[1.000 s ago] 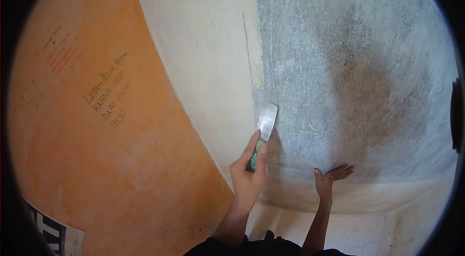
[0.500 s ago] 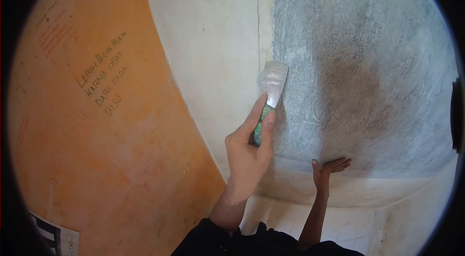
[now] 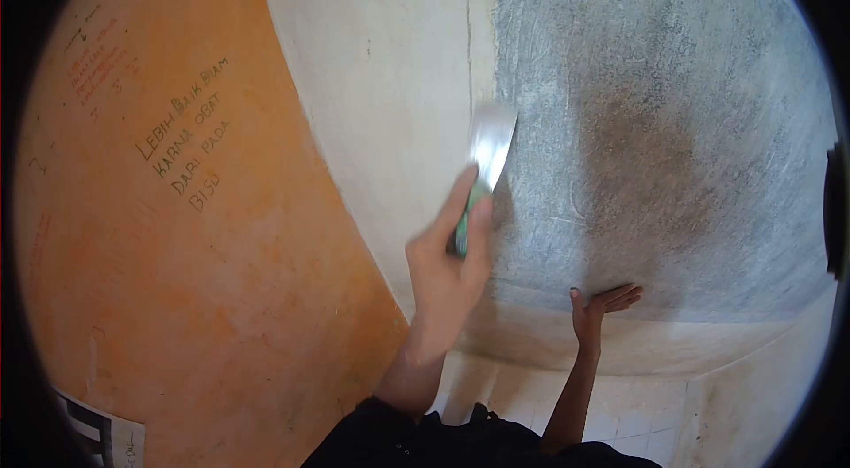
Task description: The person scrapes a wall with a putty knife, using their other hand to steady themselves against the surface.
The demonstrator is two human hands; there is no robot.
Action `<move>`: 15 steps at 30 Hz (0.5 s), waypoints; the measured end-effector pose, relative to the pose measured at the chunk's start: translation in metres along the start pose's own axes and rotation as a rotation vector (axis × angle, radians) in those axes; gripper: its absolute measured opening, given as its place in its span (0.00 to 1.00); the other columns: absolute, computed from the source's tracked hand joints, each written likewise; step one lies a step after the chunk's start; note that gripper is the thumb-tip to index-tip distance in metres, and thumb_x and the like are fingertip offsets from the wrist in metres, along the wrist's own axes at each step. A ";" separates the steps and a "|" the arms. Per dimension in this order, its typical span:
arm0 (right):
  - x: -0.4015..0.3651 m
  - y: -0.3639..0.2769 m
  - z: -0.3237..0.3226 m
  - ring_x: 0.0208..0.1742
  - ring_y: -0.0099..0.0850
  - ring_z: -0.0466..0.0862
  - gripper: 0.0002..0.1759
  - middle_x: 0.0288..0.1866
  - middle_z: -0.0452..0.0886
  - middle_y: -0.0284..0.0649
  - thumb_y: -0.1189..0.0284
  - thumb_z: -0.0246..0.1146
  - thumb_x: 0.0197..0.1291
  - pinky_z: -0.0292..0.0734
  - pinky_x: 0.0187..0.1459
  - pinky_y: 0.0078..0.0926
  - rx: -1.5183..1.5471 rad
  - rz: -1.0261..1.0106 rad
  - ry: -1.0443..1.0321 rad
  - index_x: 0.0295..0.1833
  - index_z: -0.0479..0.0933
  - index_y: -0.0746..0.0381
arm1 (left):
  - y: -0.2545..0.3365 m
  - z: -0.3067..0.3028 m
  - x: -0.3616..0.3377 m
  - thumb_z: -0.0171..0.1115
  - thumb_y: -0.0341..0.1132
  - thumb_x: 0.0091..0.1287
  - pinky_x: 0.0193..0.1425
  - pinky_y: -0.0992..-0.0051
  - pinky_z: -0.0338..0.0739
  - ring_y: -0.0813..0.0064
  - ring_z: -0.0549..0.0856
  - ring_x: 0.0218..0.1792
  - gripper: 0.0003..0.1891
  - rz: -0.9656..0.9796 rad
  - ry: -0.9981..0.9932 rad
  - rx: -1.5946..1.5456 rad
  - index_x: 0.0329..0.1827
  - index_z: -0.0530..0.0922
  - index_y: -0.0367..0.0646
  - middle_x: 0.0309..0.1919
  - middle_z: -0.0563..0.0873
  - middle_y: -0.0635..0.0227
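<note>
My left hand [image 3: 444, 269] is closed round the green handle [image 3: 465, 224] of a putty knife, index finger and thumb along it. The broad metal blade [image 3: 493, 136] points up, slightly blurred, at the border between the cream strip [image 3: 390, 69] and the rough grey part of the wall [image 3: 553, 140]. Lower right, my right hand [image 3: 602, 307] is open against the bottom of the grey area, fingers stretched to the right and thumb up. A thin vertical crack [image 3: 469, 43] runs in the cream paint just above the blade.
On the left is an orange wall [image 3: 266, 291] with handwriting [image 3: 190, 131] in dark and red ink. A brownish shadow [image 3: 646, 167] darkens the grey part. White floor tiles [image 3: 624, 419] show below, and a printed sheet [image 3: 124, 441] sits at the lower left.
My left hand and the putty knife have shifted slightly left and up, and the blade has tilted and catches more light. My right hand stays in place.
</note>
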State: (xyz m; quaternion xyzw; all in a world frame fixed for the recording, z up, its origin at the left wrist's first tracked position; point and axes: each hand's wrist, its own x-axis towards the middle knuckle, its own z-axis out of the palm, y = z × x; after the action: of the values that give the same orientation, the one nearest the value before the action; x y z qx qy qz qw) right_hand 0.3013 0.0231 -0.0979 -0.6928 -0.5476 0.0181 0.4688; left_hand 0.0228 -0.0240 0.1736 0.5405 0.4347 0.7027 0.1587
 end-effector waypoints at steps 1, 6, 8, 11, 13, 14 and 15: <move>0.000 0.004 0.002 0.80 0.64 0.12 0.76 0.80 0.10 0.67 0.42 0.68 0.59 0.13 0.74 0.67 -0.012 -0.018 0.012 0.78 0.14 0.70 | -0.019 -0.003 -0.021 0.62 0.34 0.76 0.58 0.75 0.77 0.78 0.84 0.51 0.20 -0.001 -0.008 0.046 0.66 0.79 0.33 0.50 0.89 0.52; -0.006 0.007 0.002 0.80 0.64 0.12 0.76 0.80 0.10 0.67 0.40 0.68 0.59 0.13 0.74 0.67 -0.003 0.002 0.018 0.78 0.15 0.69 | 0.006 0.000 -0.010 0.62 0.34 0.76 0.53 0.76 0.78 0.81 0.82 0.46 0.20 -0.111 -0.006 0.070 0.67 0.78 0.33 0.44 0.90 0.56; -0.001 0.012 0.006 0.80 0.64 0.12 0.76 0.80 0.10 0.67 0.40 0.68 0.59 0.12 0.74 0.67 -0.002 -0.034 0.023 0.78 0.14 0.70 | 0.004 -0.008 -0.008 0.62 0.34 0.76 0.52 0.77 0.78 0.82 0.82 0.45 0.20 -0.120 -0.003 0.027 0.67 0.78 0.34 0.43 0.90 0.57; -0.001 0.003 0.004 0.80 0.64 0.12 0.77 0.80 0.11 0.66 0.39 0.67 0.58 0.12 0.74 0.67 0.001 -0.009 0.029 0.78 0.14 0.69 | -0.019 -0.015 -0.023 0.62 0.34 0.76 0.49 0.78 0.78 0.83 0.81 0.43 0.20 -0.063 -0.016 0.056 0.67 0.78 0.34 0.41 0.90 0.59; 0.001 0.007 0.002 0.80 0.64 0.12 0.77 0.80 0.11 0.66 0.39 0.68 0.58 0.12 0.74 0.67 -0.013 -0.037 0.035 0.78 0.14 0.69 | -0.024 -0.009 -0.023 0.62 0.35 0.76 0.48 0.79 0.77 0.84 0.80 0.42 0.20 0.027 0.000 0.107 0.67 0.78 0.35 0.41 0.90 0.61; -0.001 0.009 0.005 0.80 0.64 0.12 0.77 0.80 0.11 0.66 0.39 0.68 0.58 0.12 0.74 0.67 -0.031 -0.050 0.025 0.78 0.14 0.69 | -0.020 -0.005 -0.022 0.62 0.35 0.76 0.48 0.79 0.77 0.84 0.81 0.42 0.20 -0.018 0.005 0.084 0.67 0.78 0.35 0.41 0.90 0.61; -0.001 0.006 0.007 0.80 0.64 0.12 0.77 0.80 0.11 0.66 0.39 0.68 0.58 0.12 0.74 0.67 -0.021 -0.048 0.028 0.78 0.14 0.69 | -0.014 -0.004 -0.022 0.62 0.35 0.76 0.49 0.79 0.77 0.83 0.81 0.43 0.20 -0.067 0.009 0.063 0.67 0.78 0.35 0.42 0.90 0.61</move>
State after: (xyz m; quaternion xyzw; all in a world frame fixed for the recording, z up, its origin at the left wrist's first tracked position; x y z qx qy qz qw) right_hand 0.3016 0.0273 -0.1059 -0.6844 -0.5577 -0.0088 0.4695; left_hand 0.0241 -0.0326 0.1489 0.5270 0.4752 0.6855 0.1632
